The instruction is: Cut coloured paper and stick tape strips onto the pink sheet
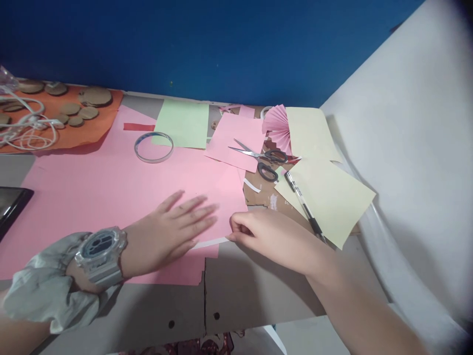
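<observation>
My left hand (181, 222) lies flat on a large pink paper sheet (92, 192), fingers spread, with a watch (101, 249) and a grey scrunchie on its wrist. Between my hands runs a narrow white strip (210, 242) near the sheet's lower right edge. My right hand (258, 229) pinches the strip's right end between thumb and forefinger. The strip's left end is hidden under my left hand. Beyond my hands, a tape roll (153, 147) rests on the pink sheet. Scissors (258, 157) with black handles lie partly open on a smaller pink square (225, 138).
A pen (305, 207) lies on pale yellow paper (332, 197) at right, near a pleated pink fan (279, 125). Light green paper (185, 123) is at the back. Cardboard discs (95, 96) and white earphones (33, 123) sit on orange paper (92, 128). A dark device (13, 204) is at left.
</observation>
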{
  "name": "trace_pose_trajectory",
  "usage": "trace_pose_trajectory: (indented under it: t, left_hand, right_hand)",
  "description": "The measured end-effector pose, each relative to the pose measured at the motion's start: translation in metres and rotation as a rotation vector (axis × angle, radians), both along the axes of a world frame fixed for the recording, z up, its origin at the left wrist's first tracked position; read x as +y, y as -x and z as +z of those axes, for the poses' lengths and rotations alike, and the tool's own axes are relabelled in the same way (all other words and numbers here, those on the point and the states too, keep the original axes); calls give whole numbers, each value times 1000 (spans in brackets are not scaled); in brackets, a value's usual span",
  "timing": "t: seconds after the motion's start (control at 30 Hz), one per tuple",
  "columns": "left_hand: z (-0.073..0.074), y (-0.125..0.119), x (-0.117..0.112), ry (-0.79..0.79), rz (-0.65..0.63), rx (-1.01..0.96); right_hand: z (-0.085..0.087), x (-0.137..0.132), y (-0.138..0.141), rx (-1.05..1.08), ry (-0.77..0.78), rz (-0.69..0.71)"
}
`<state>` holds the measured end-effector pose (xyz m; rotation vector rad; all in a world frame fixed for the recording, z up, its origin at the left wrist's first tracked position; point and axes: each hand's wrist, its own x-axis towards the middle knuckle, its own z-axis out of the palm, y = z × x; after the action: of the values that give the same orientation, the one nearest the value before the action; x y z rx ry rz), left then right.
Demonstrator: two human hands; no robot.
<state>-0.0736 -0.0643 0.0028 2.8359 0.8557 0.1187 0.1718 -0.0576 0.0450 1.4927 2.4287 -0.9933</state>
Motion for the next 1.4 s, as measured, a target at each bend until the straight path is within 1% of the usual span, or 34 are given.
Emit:
trace_pose_trajectory:
  t: [0.03, 0.1, 0.27, 0.43, 0.57, 0.67, 0.73, 0.83, 0.93, 1.13, 1.27, 1.4]
  left_hand:
    - [1, -3, -4, 24, -45, -3]
    - [3, -9, -13, 77, -65, -14]
    - [1, -15, -30, 129, 14, -16]
    - [2, -13, -33, 107, 29, 12]
    - [3, -14, -32, 107, 24, 23]
    - [3, -15, -33, 95, 30, 17]
    - [2, -15, -33, 83, 29, 9]
    - [2, -15, -33, 67, 27, 7]
    - [2, -14, -33, 54, 27, 12]
    - [2, -14, -33, 53, 22, 16]
    - [2, -14, -33, 50, 23, 17]
    - [2, -14, -33, 50, 19, 21]
  right_hand:
    - [0, 0, 0, 0, -9, 3]
    - [1, 1, 1, -3, -15, 6]
    - [1, 2, 3, 0, 10, -16]
    - [2, 1, -3, 39, 73, -91]
    - [6, 2, -17, 23, 175, -150]
    - [7, 0, -26, 9, 201, -192]
    - [5, -3, -30, 1, 177, -209]
    - [1, -7, -32, -22, 81, -220]
    - [-2, -11, -33, -31, -3, -198]
    - [2, -17, -29, -37, -82, -168]
    - [4, -23, -23, -108, -162, -129]
    - [-1, -28, -19, -196, -250, -78]
